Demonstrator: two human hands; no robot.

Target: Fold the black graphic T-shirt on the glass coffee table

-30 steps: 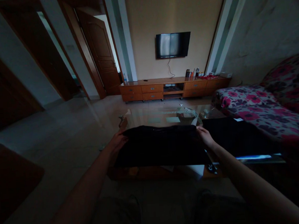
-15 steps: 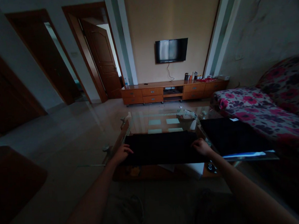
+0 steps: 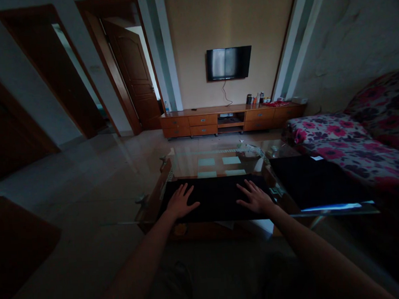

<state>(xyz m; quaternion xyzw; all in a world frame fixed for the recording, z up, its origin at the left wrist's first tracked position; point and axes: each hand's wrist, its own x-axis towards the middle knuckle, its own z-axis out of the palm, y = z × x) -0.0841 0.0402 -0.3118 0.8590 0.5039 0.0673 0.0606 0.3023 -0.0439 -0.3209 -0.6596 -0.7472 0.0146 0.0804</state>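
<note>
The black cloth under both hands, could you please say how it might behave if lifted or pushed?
Probably floppy, as the black cloth lies flat like thin fabric. It may slide when pushed, since the glass table looks smooth. Rolling seems unlikely, given its flat shape.

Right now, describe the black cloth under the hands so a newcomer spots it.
Below the TV, in the foreground, is a glass table. The black cloth lies flat along the near edge, the left hand and right hand spread over it. The other black cloth, to its right, bears a white patch and no hands.
</note>
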